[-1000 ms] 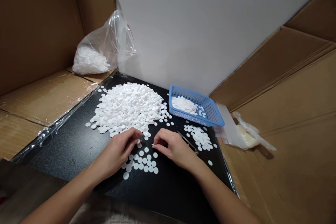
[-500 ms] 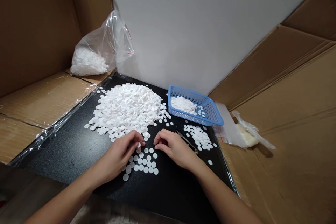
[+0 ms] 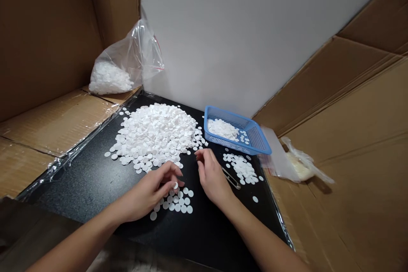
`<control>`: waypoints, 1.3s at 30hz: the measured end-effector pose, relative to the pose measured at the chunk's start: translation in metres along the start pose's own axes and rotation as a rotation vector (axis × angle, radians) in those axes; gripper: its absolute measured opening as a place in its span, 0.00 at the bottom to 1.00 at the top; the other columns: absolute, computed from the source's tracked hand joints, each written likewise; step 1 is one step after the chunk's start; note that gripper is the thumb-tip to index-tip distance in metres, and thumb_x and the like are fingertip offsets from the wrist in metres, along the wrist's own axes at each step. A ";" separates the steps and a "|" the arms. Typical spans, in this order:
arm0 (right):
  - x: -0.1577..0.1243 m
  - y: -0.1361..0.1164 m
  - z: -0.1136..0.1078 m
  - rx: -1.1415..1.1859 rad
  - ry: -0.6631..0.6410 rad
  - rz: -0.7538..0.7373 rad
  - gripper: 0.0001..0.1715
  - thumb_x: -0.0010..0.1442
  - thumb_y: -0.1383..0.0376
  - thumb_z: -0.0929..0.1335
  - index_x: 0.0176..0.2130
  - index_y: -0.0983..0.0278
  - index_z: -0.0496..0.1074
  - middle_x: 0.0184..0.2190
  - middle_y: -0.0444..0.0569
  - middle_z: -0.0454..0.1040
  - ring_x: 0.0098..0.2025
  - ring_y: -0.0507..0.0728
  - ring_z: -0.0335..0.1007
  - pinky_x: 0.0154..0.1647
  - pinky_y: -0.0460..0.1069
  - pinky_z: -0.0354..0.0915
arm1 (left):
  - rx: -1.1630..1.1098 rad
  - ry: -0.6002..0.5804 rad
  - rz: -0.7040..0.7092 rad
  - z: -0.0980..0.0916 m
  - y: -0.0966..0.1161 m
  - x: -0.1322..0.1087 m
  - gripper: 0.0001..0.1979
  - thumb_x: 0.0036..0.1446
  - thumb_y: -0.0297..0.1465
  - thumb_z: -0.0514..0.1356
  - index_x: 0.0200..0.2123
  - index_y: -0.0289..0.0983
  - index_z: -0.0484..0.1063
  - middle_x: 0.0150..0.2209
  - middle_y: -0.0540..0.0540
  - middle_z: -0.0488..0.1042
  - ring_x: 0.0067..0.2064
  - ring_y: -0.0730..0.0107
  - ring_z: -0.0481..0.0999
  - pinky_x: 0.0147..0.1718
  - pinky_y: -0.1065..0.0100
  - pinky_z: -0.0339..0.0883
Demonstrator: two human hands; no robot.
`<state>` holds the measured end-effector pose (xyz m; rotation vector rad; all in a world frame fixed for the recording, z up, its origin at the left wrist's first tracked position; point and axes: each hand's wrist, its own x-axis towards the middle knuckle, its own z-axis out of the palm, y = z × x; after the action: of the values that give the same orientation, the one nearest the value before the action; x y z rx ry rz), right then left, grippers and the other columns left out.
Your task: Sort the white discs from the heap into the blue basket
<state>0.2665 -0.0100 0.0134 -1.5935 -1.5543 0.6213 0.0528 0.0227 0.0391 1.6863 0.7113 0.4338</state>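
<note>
A pale wall and the cardboard panels close in a dark tabletop, presumably to stop small pieces straying and to make white ones show up well. The large heap of white discs sits on its far part, within reach of both hands yet leaving working room in front. A clear bag, partly filled with similar white pieces, stands on the cardboard ledge at the far left corner, out of the way. The blue basket stands by the wall on the right, its low perforated sides keeping the discs inside together. The left hand curves over the near area, pinching a single disc at its thumb tip, seemingly against a finger behind, so its face shows. The right hand curls loosely between heap and tool; whether its fingertips meet or hold anything I cannot tell. Beside it lies a smaller side pile, kept apart from the heap, perhaps to avoid mixing. In front, the spread discs lie mostly flat, likely for easy viewing. A slim metal tool, possibly tweezers, lies just beside the right hand; smallest is the single disc itself
</note>
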 end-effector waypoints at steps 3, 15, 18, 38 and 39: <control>0.001 0.000 -0.001 0.184 -0.051 0.072 0.06 0.64 0.65 0.62 0.43 0.60 0.63 0.41 0.51 0.68 0.41 0.59 0.74 0.39 0.55 0.73 | -0.223 0.133 -0.063 -0.002 -0.003 0.003 0.16 0.61 0.42 0.61 0.47 0.39 0.68 0.38 0.43 0.82 0.44 0.59 0.81 0.44 0.61 0.70; -0.003 -0.005 0.002 0.397 -0.263 0.166 0.09 0.64 0.59 0.64 0.44 0.60 0.63 0.37 0.47 0.70 0.36 0.58 0.77 0.38 0.55 0.73 | -0.644 0.255 -0.314 -0.008 -0.006 0.005 0.18 0.47 0.38 0.73 0.40 0.34 0.80 0.37 0.41 0.84 0.45 0.57 0.83 0.47 0.62 0.76; -0.003 -0.006 0.001 0.073 -0.076 0.008 0.04 0.64 0.64 0.63 0.40 0.61 0.66 0.38 0.50 0.72 0.42 0.60 0.74 0.46 0.57 0.69 | -0.695 0.254 -0.331 -0.008 -0.005 0.004 0.17 0.50 0.36 0.72 0.41 0.33 0.80 0.38 0.39 0.84 0.45 0.58 0.83 0.48 0.62 0.76; 0.006 0.015 -0.064 -0.740 -0.137 0.058 0.08 0.56 0.68 0.72 0.32 0.61 0.68 0.31 0.46 0.73 0.34 0.59 0.71 0.33 0.50 0.57 | -0.619 0.185 -0.228 -0.003 -0.002 0.003 0.17 0.49 0.39 0.74 0.32 0.35 0.73 0.35 0.43 0.83 0.40 0.64 0.84 0.40 0.70 0.76; 0.005 0.016 -0.066 -0.724 -0.160 0.094 0.09 0.55 0.68 0.73 0.32 0.61 0.68 0.30 0.45 0.73 0.34 0.58 0.70 0.32 0.49 0.56 | -0.633 0.177 -0.228 -0.002 -0.001 0.003 0.17 0.49 0.39 0.74 0.32 0.35 0.72 0.36 0.43 0.83 0.40 0.64 0.84 0.40 0.70 0.76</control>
<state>0.3295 -0.0173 0.0382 -2.1941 -1.9660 0.2351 0.0539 0.0266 0.0383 0.9704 0.7828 0.5783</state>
